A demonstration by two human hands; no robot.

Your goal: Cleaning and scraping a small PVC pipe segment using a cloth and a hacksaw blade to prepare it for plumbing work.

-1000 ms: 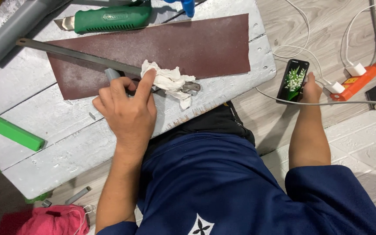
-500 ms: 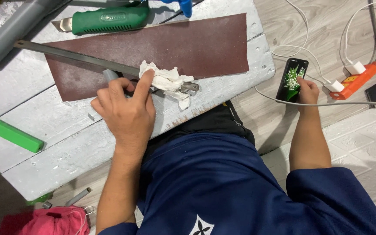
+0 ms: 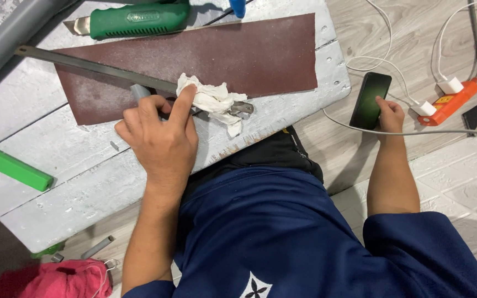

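The left hand rests on the whitewashed tabletop, fingers curled round a grey handle, forefinger pinning a crumpled white rag against the long metal blade that lies across the maroon sandpaper sheet. To my eye, wiping well means keeping the rag pressed flat and drawing along the blade's length, fingers off the edge. The right hand holds a smartphone on the wooden floor, its grip narrow around the edge. A moment ago the phone screen showed white flowers; now it has gone dim green.
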